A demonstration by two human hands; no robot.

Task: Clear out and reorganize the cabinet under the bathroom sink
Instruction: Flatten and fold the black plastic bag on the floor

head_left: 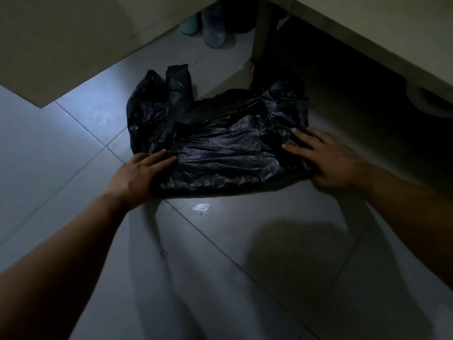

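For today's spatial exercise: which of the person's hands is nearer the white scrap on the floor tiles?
Left. The left hand lies just up-left of the white scrap; the right hand lies farther off, up-right.

Deep shadow hides the cabinet interior (331,77); the bottles (214,30) behind are dim and blurred.

There is one black plastic bag (220,141) on the floor, and two hands are on it. At 12 o'clock stand two containers, one green (189,26) and one clear (215,33).
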